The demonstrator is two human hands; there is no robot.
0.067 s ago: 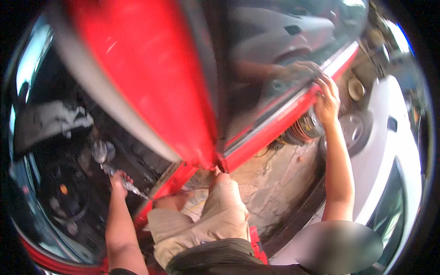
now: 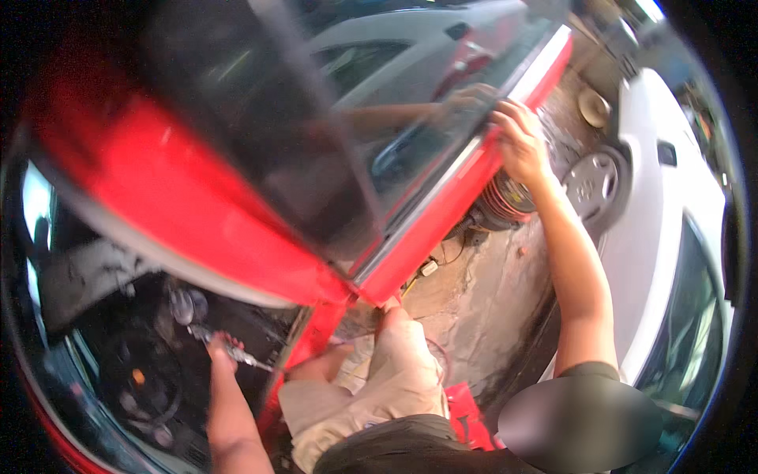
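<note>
Head view. Left hand [image 2: 223,351] closed around a slim metal tool [image 2: 237,354], low in the open doorway of the red car, just beside the red door pillar [image 2: 316,332]. Tool's long axis tilted, running from upper left down to lower right, bright tip toward the pillar; far end blurred against the dark cabin [image 2: 134,347], kind of tool hard to make out. Right hand [image 2: 521,142] raised, fingers curled over the top edge of the red car door [image 2: 442,213], near its far upper corner, gripping the door itself. Door glass [image 2: 379,118] full of reflections, hiding whatever lies behind. Bent knee in tan trousers [image 2: 395,371] below the door's lower corner, over bare concrete floor [image 2: 482,292]. White car [image 2: 671,237] at right, cut off by the picture's rim.
</note>
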